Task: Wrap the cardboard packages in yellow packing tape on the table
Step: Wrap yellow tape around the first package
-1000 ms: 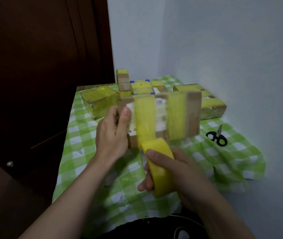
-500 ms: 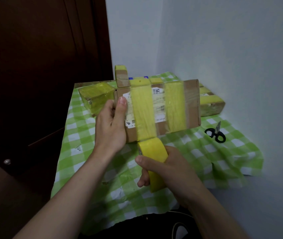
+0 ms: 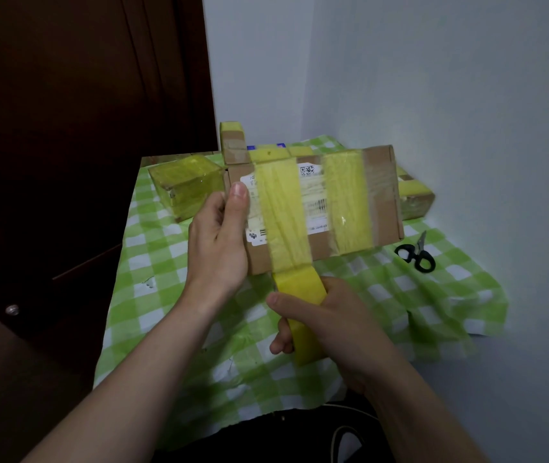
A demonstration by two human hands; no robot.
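A small cube-shaped package covered in yellow tape [image 3: 183,185] sat at the back left of the green-and-white checked tablecloth [image 3: 152,295]. Just beside it, the left hand [image 3: 218,252] gripped the left end of a long brown cardboard box [image 3: 383,195], thumb pressed on its labelled face, holding it lifted above the cloth. Two yellow bands crossed the box. The left band ran down into a roll of yellow packing tape [image 3: 300,289], which the right hand [image 3: 333,325] clasped just below the box's lower edge, fingers curled round it. Further right, black-handled scissors [image 3: 415,257] lay on the cloth, near a flat taped package [image 3: 415,198] by the wall.
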